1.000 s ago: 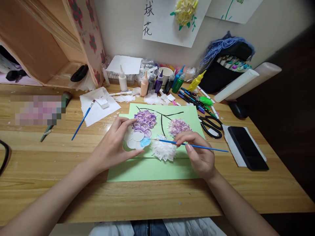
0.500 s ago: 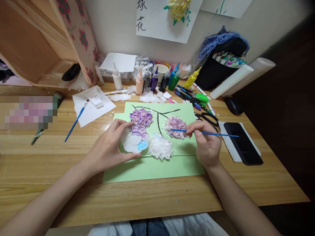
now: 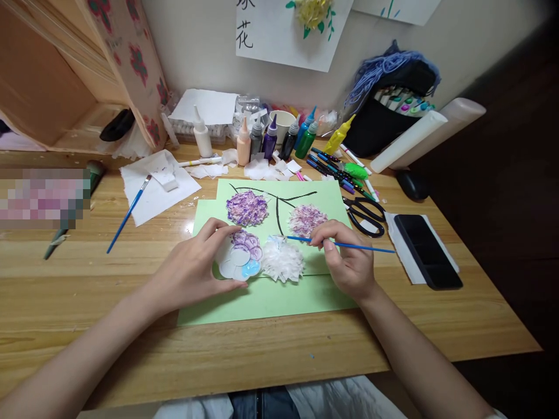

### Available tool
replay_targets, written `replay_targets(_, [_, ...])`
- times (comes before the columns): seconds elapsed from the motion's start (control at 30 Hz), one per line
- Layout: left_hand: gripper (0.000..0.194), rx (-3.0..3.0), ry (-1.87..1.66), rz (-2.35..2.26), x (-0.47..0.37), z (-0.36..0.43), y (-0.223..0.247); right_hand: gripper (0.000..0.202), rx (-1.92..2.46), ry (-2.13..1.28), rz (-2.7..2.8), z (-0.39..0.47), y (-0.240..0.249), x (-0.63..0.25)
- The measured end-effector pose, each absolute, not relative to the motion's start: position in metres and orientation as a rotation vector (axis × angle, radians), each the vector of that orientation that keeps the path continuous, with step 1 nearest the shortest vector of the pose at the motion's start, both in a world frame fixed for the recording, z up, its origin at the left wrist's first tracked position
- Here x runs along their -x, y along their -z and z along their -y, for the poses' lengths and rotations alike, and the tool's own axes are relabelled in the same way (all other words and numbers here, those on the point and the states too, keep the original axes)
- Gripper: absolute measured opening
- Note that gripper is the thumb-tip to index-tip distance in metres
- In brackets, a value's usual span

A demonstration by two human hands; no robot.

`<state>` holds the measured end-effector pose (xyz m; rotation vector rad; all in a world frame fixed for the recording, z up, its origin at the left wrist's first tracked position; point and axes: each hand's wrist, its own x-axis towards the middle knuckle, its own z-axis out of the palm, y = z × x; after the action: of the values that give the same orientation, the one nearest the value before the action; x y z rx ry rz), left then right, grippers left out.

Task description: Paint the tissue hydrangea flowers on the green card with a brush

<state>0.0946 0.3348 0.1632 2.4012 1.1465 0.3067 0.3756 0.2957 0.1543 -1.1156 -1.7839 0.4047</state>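
Observation:
My left hand (image 3: 198,262) grips a white flower-shaped paint palette (image 3: 233,259) by its edge; purple and light blue paint lie in its wells. My right hand (image 3: 345,259) pinches a thin blue paintbrush (image 3: 362,247), its tip at the top of a white tissue-paper flower (image 3: 283,262) that has a faint blue tint there. Two purple tissue-paper flowers sit higher up: a darker one (image 3: 247,208) at left and a paler one (image 3: 307,221) beside my right hand. They lie on light green paper (image 3: 266,302) with black painted branches (image 3: 278,215).
Paint bottles (image 3: 269,139) and a paper cup (image 3: 283,123) line the wall. Black scissors (image 3: 367,215), marker pens (image 3: 334,171) and a phone (image 3: 428,250) lie at right. Another blue brush (image 3: 126,218) rests on a white tissue (image 3: 183,189) at left. A pixelated patch covers something at far left.
My right hand has moved left and down, bringing the brush tip from the paler purple flower to the top of the white one. My left hand still holds the palette.

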Motion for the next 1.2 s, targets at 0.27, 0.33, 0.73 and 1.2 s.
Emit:
replay_targets(0.27, [0.08,-2.392,-0.316,-1.135,-0.095,-0.3353,-0.1641,0.018,1.116,-0.305,1.825,-0.2954,-0.1599,-0.373])
replay_targets(0.33, [0.081,-2.393,-0.316,-1.138,-0.0952,-0.3354,-0.1637,0.019,1.095,-0.29,1.86,-0.2955,-0.1601,-0.372])
replay_targets(0.73, [0.082,-2.394,-0.287,-1.159,-0.0956,-0.3337,-0.1636,0.021,0.991,-0.203,1.994,-0.2966,-0.1617,-0.3705])
replay_targets(1.2, [0.08,-2.393,-0.311,-1.14,-0.0951,-0.3339,-0.1621,0.024,0.974,-0.202,2.036,-0.2984,-0.1616,-0.3689])
